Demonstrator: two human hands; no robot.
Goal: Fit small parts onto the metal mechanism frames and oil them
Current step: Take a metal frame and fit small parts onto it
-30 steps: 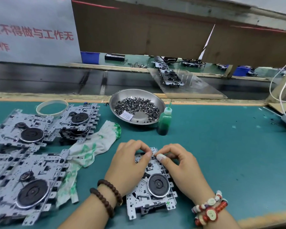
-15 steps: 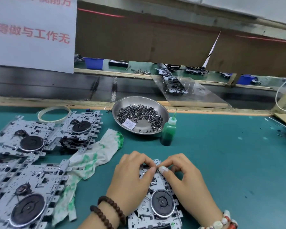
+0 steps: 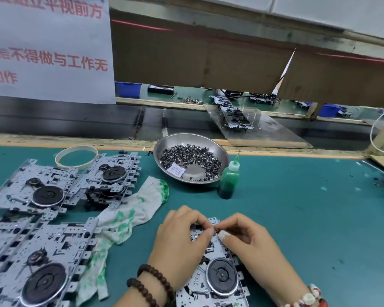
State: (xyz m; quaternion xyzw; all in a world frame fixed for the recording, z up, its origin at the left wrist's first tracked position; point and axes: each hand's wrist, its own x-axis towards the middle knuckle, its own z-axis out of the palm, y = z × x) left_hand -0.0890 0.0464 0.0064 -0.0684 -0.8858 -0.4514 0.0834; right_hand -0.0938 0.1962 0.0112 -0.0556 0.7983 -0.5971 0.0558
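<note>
Mechanism frame flat on tabletop, near edge. Stiff stamped metal, light, sharp tabs I'd guess; I'd brace it by the edges. Left hand and right hand both pinching a tiny part at its far end. Slippery, easy to drop.

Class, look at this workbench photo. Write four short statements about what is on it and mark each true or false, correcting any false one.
1. The round steel bowl holds small dark metal parts. True.
2. The green plastic oil bottle lies on its side. False: it stands upright beside the bowl.
3. Both hands, left hand and right hand, work at the metal mechanism frame. True.
4. The white cloth is stained red. False: the stains are green.
</note>
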